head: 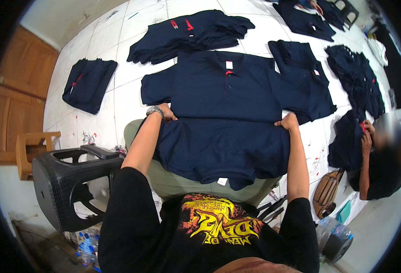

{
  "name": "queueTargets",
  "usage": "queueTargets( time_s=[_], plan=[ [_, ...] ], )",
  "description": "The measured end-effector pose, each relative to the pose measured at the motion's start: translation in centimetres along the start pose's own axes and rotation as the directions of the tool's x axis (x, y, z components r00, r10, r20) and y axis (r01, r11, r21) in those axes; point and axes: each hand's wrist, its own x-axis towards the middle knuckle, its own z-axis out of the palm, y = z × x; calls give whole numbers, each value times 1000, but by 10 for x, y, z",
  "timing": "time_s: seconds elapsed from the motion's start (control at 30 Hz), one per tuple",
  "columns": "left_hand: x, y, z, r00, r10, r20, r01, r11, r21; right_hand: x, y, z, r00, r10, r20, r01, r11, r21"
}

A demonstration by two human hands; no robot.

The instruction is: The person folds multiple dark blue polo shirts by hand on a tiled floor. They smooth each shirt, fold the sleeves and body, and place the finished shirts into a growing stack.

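A navy short-sleeved shirt (221,146) is spread over my lap, its collar and white label (222,181) towards me. My left hand (168,112), with a watch on the wrist, grips one corner of its far edge. At the opposite corner, my right hand (288,122) pinches the dark cloth; whether the layer beneath is also caught, I cannot tell. Just beyond lies another navy shirt (204,88) flat on the floor, collar away from me. It has a buttoned placket, a red accent (228,73) and a white neck label (229,65).
Thread snips (174,24) lie on a stack of navy garments (193,37) ahead. A folded navy pile (89,85) is at left, more piles (299,78) at right. A black plastic stool (55,191) lies tipped by my left side. A person (381,163) handles dark cloth at right.
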Motion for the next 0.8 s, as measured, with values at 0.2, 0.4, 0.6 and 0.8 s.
queueTargets(
  time_s=[0.2,0.4,0.6,0.8],
  plan=[
    [10,0,4,1000,-2,2,2,999,-40,53,53,43,979,-189,82,206,914,-348],
    [14,-25,1,932,-86,-353,178,955,236,79,79,58,999,3,-42,-14,966,-260],
    [5,-13,-3,995,81,59,-74,991,-109,44,46,32,998,54,45,-62,978,202],
    [3,5,16,992,71,-106,-49,981,189,45,41,35,998,58,21,-61,978,198]
  ],
)
